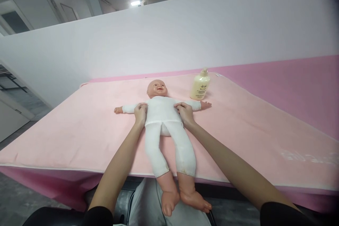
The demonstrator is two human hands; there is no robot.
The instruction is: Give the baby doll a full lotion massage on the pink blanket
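A baby doll (162, 111) lies on its back, face up, its head toward the far side and its feet hanging over the table's near edge. Its torso, arms and legs are white cloth; the head, hands and feet are flesh-toned and look like plastic. At the doll's side on the left, below the armpit, my left hand (140, 114) is closed with its fingers curled on the cloth. My right hand (185, 113) mirrors it on the other side, thumb and fingers pinched at the cloth by the armpit. The undersides of the fingers are partly hidden.
A pale yellow pump bottle (200, 86) stands upright beyond the doll's outstretched arm on the right. The doll rests on a pink towel (87, 130) spread over a darker pink cover (299, 84). Behind the table rises a white partition (169, 39).
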